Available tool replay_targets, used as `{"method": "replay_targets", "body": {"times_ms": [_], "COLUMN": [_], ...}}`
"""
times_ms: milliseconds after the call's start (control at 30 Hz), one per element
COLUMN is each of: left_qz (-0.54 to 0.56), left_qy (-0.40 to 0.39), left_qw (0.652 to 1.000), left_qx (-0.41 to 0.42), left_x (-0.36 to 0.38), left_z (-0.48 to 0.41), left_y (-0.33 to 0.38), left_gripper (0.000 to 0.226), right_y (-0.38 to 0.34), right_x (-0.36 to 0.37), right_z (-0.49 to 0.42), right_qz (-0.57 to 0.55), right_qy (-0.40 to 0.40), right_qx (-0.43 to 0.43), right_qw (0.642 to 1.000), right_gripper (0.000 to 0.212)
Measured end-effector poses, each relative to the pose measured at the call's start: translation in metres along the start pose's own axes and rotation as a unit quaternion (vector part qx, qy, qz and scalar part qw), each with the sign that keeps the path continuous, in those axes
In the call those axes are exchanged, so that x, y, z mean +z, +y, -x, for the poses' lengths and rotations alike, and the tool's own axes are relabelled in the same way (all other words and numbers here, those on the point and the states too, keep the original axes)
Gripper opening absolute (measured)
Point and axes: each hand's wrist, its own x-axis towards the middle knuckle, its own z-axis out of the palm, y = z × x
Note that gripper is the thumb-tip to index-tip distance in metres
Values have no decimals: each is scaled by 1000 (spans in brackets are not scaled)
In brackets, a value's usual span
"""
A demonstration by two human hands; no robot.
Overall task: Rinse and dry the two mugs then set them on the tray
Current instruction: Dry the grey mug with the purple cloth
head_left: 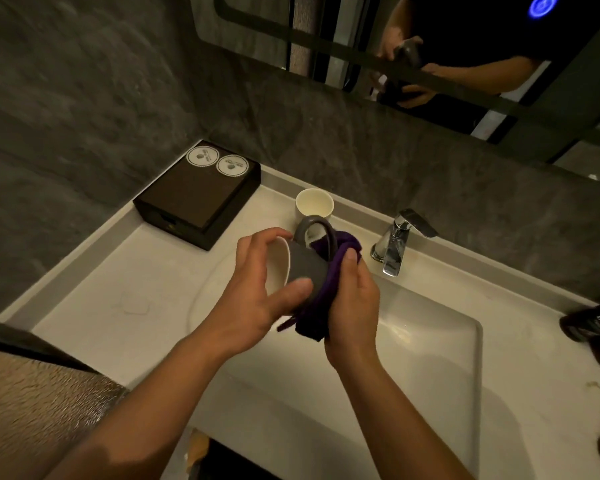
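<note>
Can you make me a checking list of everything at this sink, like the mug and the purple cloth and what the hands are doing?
Surface: pale counter with a sunken basin.
Job's things: grey mug tipped on its side, handle up; purple cloth against its base. Only one mug clearly seen.
Clutter: paper cup behind the mug; black box with two round discs on top; dark bottle at the right edge.
Grippers: left hand holds the mug; right hand grips the cloth.
Cables: nothing seen.
Surroundings: tap, no water seen running; grey stone wall; mirror.
</note>
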Motion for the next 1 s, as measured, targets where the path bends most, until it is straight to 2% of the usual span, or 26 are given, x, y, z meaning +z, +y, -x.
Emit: {"method": "replay_targets", "body": {"times_ms": [67, 133, 200, 233, 267, 333, 367, 433, 533, 600, 667, 733, 800, 867, 933, 1000], "left_qz": [62, 130, 204, 225, 216, 140, 107, 50, -43, -87, -109, -133, -161, -201, -258, -310], "left_qy": [-3, 10, 46, 74, 103, 154, 162, 162, 139, 95, 42, -12, -51, -82, -107, -128], "left_qw": [996, 983, 960, 951, 953, 972, 978, 985, 989, 989, 986, 983, 976, 964, 942, 919], "left_qx": [-69, -133, -188, -199, -187, -114, -74, -14, 38, 71, 115, 127, 137, 155, 186, 205], "left_x": [6, 9, 9, 10, 13, 21, 24, 25, 14, 0, -15, -29, -40, -50, -62, -74], "left_z": [-1, -1, -3, -5, -5, -4, -4, -6, -23, -39, -58, -75, -93, -111, -132, -153], "left_y": [7, 13, 19, 19, 17, 11, 7, -4, -20, -31, -44, -53, -62, -71, -82, -92], "left_gripper": [74, 72, 65, 58, 47, 35, 38, 57, 81, 83, 80, 77, 77, 81, 83, 86], "right_y": [7, 20, 35, 41, 45, 38, 33, 28, 16, 12, 15, 21, 31, 49, 65, 76], "right_x": [-2, -7, -10, -10, -9, -1, 3, 7, 6, 5, 4, 6, 12, 18, 21, 17], "right_z": [6, 5, 1, -1, -2, 1, 1, -11, -30, -39, -52, -64, -78, -93, -107, -121], "right_qz": [59, 111, 161, 170, 160, 89, 37, -24, -21, 6, 31, 28, 50, 72, 96, 153], "right_qy": [22, 9, -11, -20, -26, -7, 5, -2, -63, -111, -157, -188, -176, -111, -14, 54], "right_qx": [-149, -281, -373, -386, -372, -256, -174, -29, 134, 228, 274, 308, 304, 251, 168, 81], "right_qw": [987, 953, 914, 907, 914, 963, 984, 999, 989, 967, 948, 932, 935, 959, 981, 983], "right_gripper": [29, 33, 50, 52, 51, 42, 35, 32, 33, 34, 37, 38, 35, 34, 37, 35]}}
